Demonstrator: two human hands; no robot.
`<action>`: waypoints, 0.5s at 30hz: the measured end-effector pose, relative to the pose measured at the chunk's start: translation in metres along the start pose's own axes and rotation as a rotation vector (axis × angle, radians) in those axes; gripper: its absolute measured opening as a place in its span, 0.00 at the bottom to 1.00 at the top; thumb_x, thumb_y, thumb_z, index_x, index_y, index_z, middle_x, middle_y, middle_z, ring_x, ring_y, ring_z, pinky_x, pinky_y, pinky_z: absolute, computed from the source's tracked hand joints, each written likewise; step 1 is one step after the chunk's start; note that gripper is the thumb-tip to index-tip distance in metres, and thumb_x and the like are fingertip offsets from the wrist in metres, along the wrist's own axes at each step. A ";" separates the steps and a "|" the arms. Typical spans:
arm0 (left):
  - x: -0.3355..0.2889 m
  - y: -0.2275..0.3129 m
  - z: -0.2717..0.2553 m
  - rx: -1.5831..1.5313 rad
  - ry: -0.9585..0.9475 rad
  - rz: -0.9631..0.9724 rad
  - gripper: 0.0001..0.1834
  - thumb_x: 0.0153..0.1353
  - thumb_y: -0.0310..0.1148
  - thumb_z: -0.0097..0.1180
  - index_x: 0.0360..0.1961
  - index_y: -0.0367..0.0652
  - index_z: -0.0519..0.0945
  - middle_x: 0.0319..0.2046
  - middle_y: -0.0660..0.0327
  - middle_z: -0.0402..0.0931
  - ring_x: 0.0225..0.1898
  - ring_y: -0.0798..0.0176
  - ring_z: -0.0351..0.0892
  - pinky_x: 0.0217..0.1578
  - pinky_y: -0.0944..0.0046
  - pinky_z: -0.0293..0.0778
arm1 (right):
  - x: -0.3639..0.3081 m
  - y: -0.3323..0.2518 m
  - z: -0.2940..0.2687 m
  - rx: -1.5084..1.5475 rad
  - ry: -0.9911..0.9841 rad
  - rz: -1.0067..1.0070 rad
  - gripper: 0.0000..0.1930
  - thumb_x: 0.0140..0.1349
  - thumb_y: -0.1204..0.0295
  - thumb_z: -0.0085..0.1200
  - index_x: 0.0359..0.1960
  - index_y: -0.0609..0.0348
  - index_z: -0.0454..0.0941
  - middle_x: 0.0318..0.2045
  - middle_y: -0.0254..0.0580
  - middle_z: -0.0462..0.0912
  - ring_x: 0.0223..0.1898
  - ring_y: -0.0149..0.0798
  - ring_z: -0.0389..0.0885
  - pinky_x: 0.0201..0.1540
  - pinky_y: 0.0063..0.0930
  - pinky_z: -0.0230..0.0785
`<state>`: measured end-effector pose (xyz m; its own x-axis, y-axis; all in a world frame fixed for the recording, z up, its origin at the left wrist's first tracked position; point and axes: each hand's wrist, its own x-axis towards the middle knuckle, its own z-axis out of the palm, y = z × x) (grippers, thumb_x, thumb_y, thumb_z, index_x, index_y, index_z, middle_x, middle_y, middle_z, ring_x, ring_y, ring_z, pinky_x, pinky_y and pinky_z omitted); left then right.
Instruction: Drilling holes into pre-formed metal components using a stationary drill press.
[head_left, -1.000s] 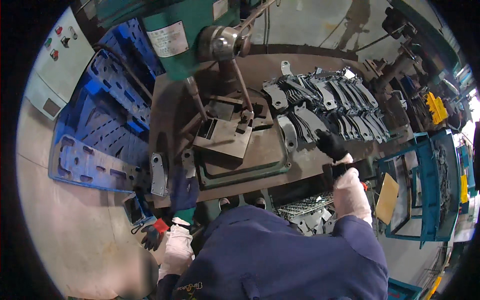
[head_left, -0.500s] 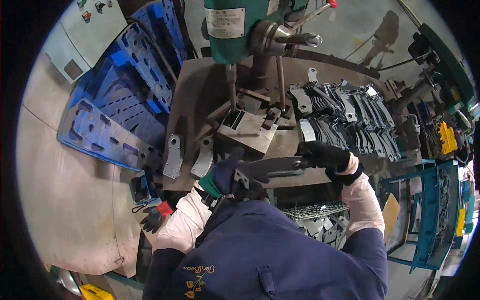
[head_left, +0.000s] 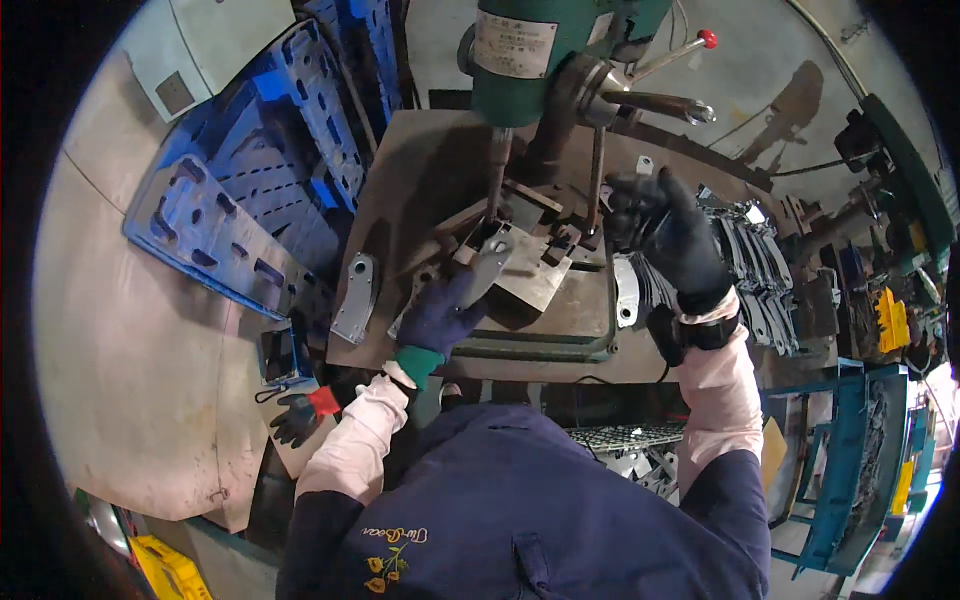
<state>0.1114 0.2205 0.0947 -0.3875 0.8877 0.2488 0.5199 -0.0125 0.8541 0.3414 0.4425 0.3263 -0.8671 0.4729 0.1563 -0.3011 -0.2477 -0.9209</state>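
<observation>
My left hand (head_left: 440, 315), in a dark glove with a green cuff, is closed on the near end of a flat grey metal plate (head_left: 488, 265). The plate's far end, which has a hole, tilts up over the left side of a steel fixture block (head_left: 537, 285) under a green drill press (head_left: 515, 85). My right hand (head_left: 655, 225), in a black glove, is raised beside the press, right of the fixture; its thumb and fingers are apart, and nothing shows between them. Two similar plates lie left of the fixture: one plate (head_left: 355, 300) in full view, another partly behind my left hand.
Rows of stacked metal plates (head_left: 765, 275) cover the table's right side. A red-knobbed lever (head_left: 675, 58) sticks out from the press. Blue pallets (head_left: 215, 225) stand at the left, a blue rack (head_left: 840, 460) at the right. A black-and-red glove (head_left: 305, 415) lies near my left forearm.
My left hand has carried the plate forward from near my body to the fixture. My right hand has let go of the plate's other end and risen toward the press. The view has shifted.
</observation>
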 end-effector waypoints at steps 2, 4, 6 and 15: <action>-0.001 0.007 -0.002 0.135 0.039 -0.002 0.33 0.59 0.44 0.61 0.64 0.47 0.69 0.54 0.51 0.74 0.49 0.59 0.77 0.47 0.58 0.76 | 0.009 -0.026 0.033 0.290 0.120 0.178 0.31 0.72 0.49 0.35 0.60 0.64 0.70 0.37 0.36 0.81 0.35 0.35 0.78 0.44 0.32 0.68; 0.003 0.016 -0.002 0.168 0.013 -0.064 0.33 0.60 0.46 0.60 0.65 0.50 0.68 0.57 0.50 0.72 0.52 0.56 0.75 0.49 0.56 0.74 | 0.015 -0.041 0.040 0.465 -0.090 0.169 0.28 0.72 0.50 0.36 0.55 0.62 0.73 0.44 0.44 0.81 0.41 0.42 0.80 0.50 0.39 0.70; 0.010 0.010 0.000 0.262 0.039 -0.077 0.34 0.57 0.51 0.60 0.64 0.54 0.70 0.58 0.47 0.70 0.57 0.45 0.70 0.54 0.50 0.69 | 0.018 -0.057 0.082 0.336 0.233 0.105 0.30 0.71 0.50 0.37 0.58 0.67 0.68 0.35 0.37 0.79 0.33 0.36 0.75 0.43 0.30 0.68; 0.046 -0.018 0.007 0.612 0.056 0.037 0.38 0.57 0.54 0.57 0.68 0.61 0.61 0.58 0.43 0.67 0.58 0.35 0.67 0.56 0.43 0.66 | 0.038 -0.064 0.098 0.442 0.233 0.004 0.12 0.69 0.66 0.44 0.42 0.64 0.68 0.33 0.36 0.73 0.35 0.33 0.71 0.47 0.30 0.68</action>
<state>0.0897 0.2646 0.0872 -0.3919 0.8659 0.3109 0.8700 0.2389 0.4313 0.2889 0.3933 0.4266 -0.7719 0.6353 0.0231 -0.4812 -0.5602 -0.6743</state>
